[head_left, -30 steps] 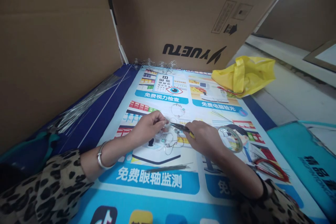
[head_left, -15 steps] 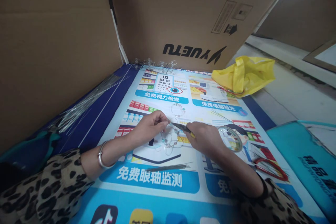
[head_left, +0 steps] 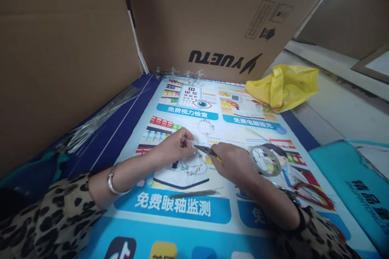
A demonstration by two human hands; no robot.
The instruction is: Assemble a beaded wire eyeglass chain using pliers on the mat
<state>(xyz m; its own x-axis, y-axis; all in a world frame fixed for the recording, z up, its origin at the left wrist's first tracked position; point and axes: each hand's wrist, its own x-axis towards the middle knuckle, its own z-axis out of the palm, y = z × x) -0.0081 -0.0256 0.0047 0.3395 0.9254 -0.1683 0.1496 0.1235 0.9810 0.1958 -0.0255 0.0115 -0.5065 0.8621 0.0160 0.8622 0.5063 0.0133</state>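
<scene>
The left hand (head_left: pixel 174 144) pinches thin beaded silver wire (head_left: pixel 192 164) between its fingers. The right hand (head_left: pixel 234 162) grips slim yellow-handled pliers (head_left: pixel 206 151), tips near that pinch.

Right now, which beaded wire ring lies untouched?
The small ring lying alone beyond the pliers; the other beaded loops are pinched by the left hand.

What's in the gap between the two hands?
In the head view: the pliers in the right hand point at the left hand, which pinches beaded wire whose loops lie beneath the gap.
</scene>
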